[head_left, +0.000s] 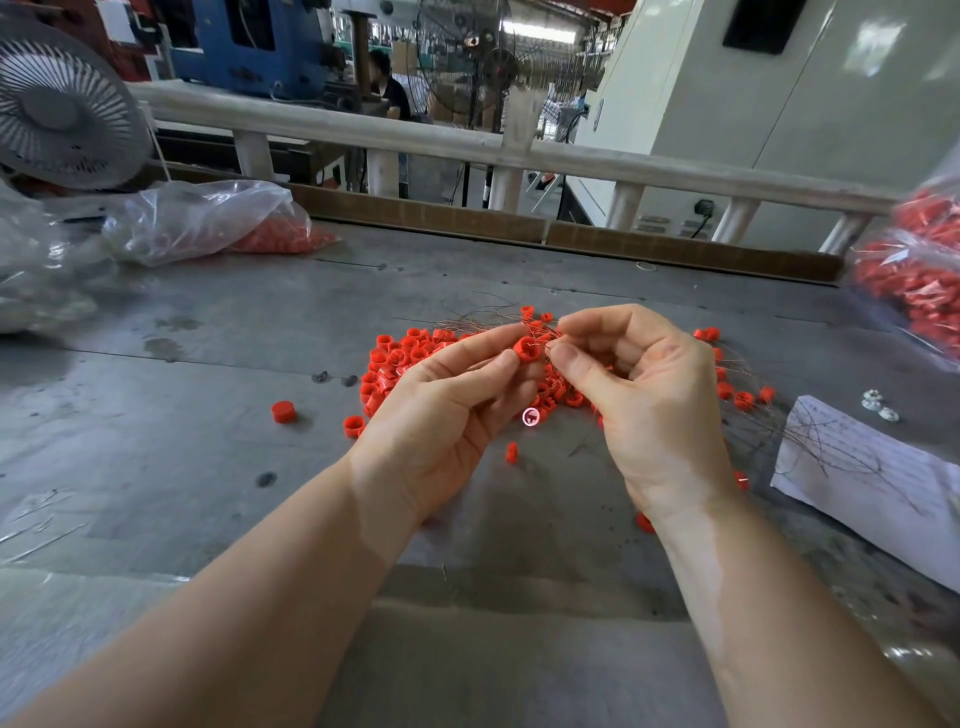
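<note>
Left hand (441, 410) pinches red cap (529, 349) steady so right hand (644, 384), pinching thin wire (551, 339), can thread it.

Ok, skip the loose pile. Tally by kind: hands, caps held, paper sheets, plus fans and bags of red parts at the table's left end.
Held red cap: 1
Hands: 2, left hand pinching it, right hand pinching thin wire
Paper sheet: 1
Desk fan: 1
Bag of red parts: 1
Total: 6
</note>
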